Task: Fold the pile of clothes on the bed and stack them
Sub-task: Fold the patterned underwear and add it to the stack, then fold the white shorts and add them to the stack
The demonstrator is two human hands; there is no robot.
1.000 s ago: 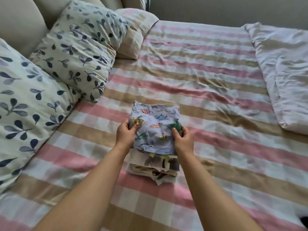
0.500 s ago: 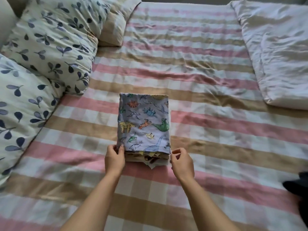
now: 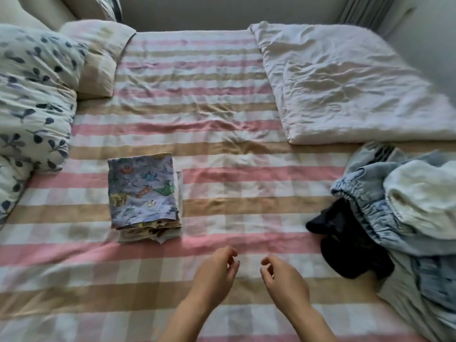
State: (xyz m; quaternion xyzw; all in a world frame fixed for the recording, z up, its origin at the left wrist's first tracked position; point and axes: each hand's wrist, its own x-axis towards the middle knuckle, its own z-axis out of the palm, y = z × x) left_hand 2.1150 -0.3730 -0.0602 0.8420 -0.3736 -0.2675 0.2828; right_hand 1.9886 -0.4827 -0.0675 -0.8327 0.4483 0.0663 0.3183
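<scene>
Letting go done: folded stack topped by lilac dinosaur-print cotton garment [image 3: 143, 191] sits alone at 9 o'clock on pink-and-tan checked bed [image 3: 222, 134]. At 6 o'clock left hand [image 3: 217, 272] and right hand [image 3: 283, 282] have pulled off it, both empty, fingers loosely curled. At 3 o'clock unfolded heap of light-blue denim, white and black clothes [image 3: 375, 218] waits, probably next.

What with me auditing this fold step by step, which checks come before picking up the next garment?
1. Left hand holds nothing: ok.
2. Right hand holds nothing: ok.
3. Folded stack lies flat, dinosaur-print piece on top: ok.
4. Unfolded pile in view at the right: ok.
5. Black garment free of the denim piece: not ok, it seems partly tucked under it.
6. Bare bedspread ahead of the hands for folding: ok.
</scene>
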